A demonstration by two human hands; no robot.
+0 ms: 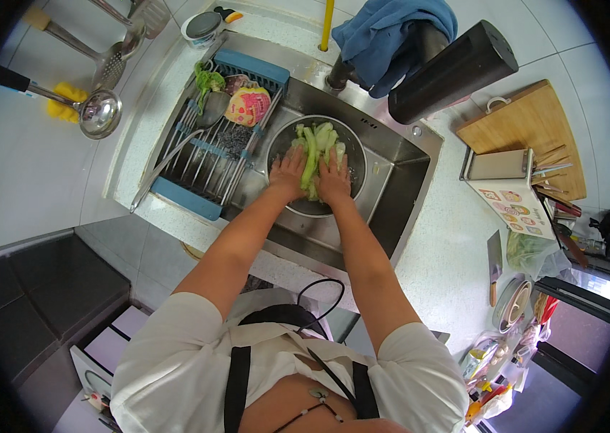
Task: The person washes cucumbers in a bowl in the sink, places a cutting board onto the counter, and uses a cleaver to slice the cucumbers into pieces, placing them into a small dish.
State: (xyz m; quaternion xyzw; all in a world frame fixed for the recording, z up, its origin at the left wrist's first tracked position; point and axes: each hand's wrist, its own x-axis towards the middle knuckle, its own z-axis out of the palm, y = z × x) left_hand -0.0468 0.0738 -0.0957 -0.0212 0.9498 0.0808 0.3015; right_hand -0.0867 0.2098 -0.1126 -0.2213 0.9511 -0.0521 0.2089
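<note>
A round metal basin [317, 211] stands in the steel sink, with pale green leafy vegetable stalks [312, 148] in it. My left hand [288, 173] reaches into the basin along the left side of the stalks, fingers stretched out. On their right side lies my right hand [334, 178], its fingers also extended and touching the vegetables. Both palms face down, so what is under them is hidden. Some stalks show between the two hands.
Left of the basin, a blue-ended rack [186, 198] spans the sink, bearing a long-handled ladle [211, 110], a pink-and-yellow package [248, 107], a scouring pad [235, 138] and greens [206, 79]. A black cylinder [453, 72] overhangs the sink's back. A cleaver [494, 256] lies on the right counter.
</note>
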